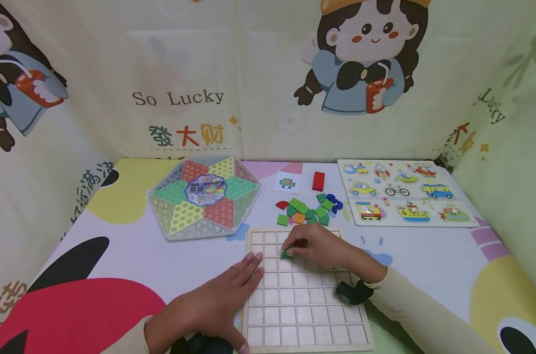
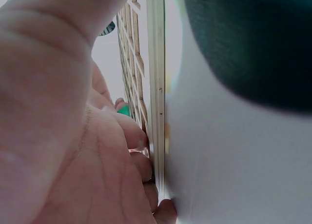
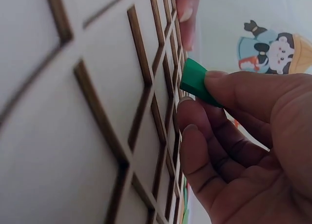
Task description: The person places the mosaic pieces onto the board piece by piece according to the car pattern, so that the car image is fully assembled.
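My right hand (image 1: 314,244) pinches a small green tile (image 3: 196,80) between thumb and fingers. It holds the tile over the upper part of a wooden grid board (image 1: 290,314). In the right wrist view, the tile has one curved edge and is close to the grid's raised slats. My left hand (image 1: 217,300) rests along the board's left side, fingers extended, fingertips at the frame and thumb near the lower corner. The left wrist view shows its fingers (image 2: 141,165) against the board's edge.
Beyond the board lie several loose green, blue, red and orange tiles (image 1: 302,209). Behind them are a pattern card (image 1: 287,182) and a red block (image 1: 318,181). A hexagonal star-pattern game box (image 1: 206,196) stands left, a vehicle picture puzzle board (image 1: 409,194) right.
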A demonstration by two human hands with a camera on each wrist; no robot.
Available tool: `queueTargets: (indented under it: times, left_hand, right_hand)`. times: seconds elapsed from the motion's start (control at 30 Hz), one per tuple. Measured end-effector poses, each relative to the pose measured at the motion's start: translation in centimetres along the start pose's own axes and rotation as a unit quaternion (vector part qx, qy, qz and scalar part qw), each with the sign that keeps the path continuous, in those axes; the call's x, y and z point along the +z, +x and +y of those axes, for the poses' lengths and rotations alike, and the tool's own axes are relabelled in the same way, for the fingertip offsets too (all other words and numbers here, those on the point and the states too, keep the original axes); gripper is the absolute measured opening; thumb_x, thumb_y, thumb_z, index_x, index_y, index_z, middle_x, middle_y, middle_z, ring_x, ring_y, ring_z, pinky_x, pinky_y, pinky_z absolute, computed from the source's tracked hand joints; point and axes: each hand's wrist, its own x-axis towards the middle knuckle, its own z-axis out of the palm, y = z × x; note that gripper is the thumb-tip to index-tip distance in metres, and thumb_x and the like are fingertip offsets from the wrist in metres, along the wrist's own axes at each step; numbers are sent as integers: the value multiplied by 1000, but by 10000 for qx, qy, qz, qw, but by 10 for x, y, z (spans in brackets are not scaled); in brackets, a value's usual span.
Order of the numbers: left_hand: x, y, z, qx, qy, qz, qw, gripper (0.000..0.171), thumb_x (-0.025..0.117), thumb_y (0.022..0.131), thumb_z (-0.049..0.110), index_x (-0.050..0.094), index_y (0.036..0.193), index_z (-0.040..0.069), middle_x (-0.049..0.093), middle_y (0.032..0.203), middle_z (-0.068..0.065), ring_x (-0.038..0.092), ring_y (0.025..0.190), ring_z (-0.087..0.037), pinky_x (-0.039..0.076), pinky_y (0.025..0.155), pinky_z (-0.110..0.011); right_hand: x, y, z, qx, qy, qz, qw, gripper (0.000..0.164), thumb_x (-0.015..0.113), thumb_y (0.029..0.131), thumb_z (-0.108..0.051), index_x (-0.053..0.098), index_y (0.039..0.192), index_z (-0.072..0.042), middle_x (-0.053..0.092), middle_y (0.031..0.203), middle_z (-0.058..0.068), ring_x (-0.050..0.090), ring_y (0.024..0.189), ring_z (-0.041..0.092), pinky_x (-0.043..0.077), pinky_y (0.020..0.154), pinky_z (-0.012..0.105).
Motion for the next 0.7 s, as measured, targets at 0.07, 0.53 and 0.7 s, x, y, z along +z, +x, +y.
queueTargets:
  times: [0.07,0.53,0.7]
  left_hand:
    - [1,0,0,19,18,21,10000,129,65,62,81,13,157,9,-4,163,-6,-5,147,-25,20,114,-46]
    - [1,-1,0,60,-72,42,9999,128,66,63,80,15,156,8,-5,163,-6,-6,147,-25,20,114,-46]
    - [1,-1,0,26,-111,24,9999,128,66,63,80,15,156,8,-5,163,-5,-6,147,-25,20,114,-46]
  right_hand:
    - [2,-1,-1,-6,47,-135,9999,14,71,89,-5,75,96,-17,67,92,-10,58,82,10,52,74,26]
    - [9,-3,-6,176,30,-446,9988,14,73,88,-7,74,95,-19,66,88,-9,56,77,9,50,69,24]
    - [10,-2,-6,113,-260,-427,9987,12,74,88,-9,75,94,-18,61,90,-13,55,79,8,50,71,24]
